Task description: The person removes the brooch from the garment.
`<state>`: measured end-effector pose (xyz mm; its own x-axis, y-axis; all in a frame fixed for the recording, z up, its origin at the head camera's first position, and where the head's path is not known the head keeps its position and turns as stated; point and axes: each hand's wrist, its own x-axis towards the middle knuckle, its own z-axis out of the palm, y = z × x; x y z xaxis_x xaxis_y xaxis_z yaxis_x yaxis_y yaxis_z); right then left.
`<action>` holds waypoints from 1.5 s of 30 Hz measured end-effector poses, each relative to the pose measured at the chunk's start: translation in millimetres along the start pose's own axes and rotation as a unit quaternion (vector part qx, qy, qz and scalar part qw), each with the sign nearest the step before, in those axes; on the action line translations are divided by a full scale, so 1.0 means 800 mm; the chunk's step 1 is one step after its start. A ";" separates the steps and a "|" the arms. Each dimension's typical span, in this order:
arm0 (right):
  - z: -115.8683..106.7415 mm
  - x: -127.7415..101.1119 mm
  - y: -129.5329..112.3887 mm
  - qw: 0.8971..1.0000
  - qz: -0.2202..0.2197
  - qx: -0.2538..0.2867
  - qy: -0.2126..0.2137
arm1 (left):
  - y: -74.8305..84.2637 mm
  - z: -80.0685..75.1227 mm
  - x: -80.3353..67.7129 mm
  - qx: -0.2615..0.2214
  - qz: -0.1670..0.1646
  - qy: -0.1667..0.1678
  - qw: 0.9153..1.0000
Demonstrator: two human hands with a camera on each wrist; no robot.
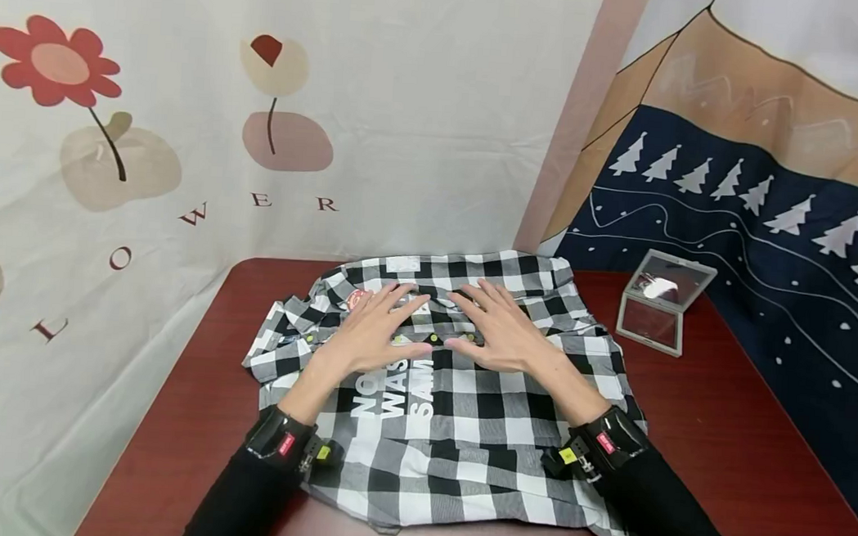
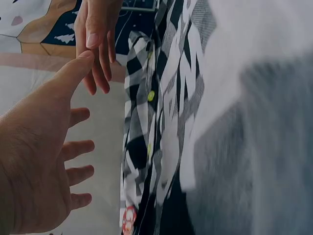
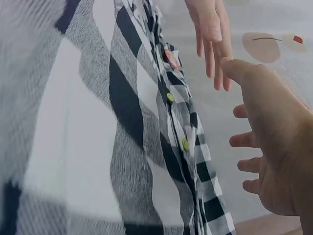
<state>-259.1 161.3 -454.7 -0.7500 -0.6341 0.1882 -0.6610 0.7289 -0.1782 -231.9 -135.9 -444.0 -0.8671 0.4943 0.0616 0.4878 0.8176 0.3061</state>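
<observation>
A black, white and grey checked shirt (image 1: 476,459) lies spread over the table, with white lettering (image 1: 421,395) on it. Yellow-green buttons (image 3: 170,98) run along its front edge in the wrist views. My left hand (image 1: 369,330) is held over the shirt's upper part, fingers spread and holding nothing. Beside it my right hand (image 1: 502,334) is likewise spread and bare. Both wrist views show the palms apart from the cloth, with the thumbs towards each other. A red and white patch (image 1: 355,298) shows near the left fingers. Parts of the shirt are hidden under the hands and forearms.
A small hinged, framed mirror-like case (image 1: 649,321) stands unfolded at the back right of the reddish-brown table (image 1: 742,451). Behind the table hang a pale flower-printed cloth (image 1: 439,96) and a dark blue cloth with white trees (image 1: 732,254).
</observation>
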 end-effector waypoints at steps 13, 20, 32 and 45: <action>0.010 0.042 -0.030 1.000 -0.019 0.018 -0.003 | -0.047 -0.023 -0.020 -0.021 -0.006 0.022 1.000; 0.019 0.063 -0.041 0.999 -0.039 0.014 0.001 | -0.075 -0.028 -0.027 -0.030 -0.023 0.025 0.999; 0.028 0.093 -0.058 0.999 -0.046 0.011 -0.019 | -0.112 -0.037 -0.038 -0.032 -0.051 0.022 0.998; 0.041 0.133 -0.076 0.996 -0.073 0.036 -0.038 | -0.141 -0.036 -0.043 -0.053 -0.068 0.024 0.996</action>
<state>-299.2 40.8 -455.8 -0.6434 -0.7519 0.1436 -0.7613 0.6086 -0.2237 -260.2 -253.9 -453.5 -0.9295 0.3642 0.0577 0.3544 0.8391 0.4127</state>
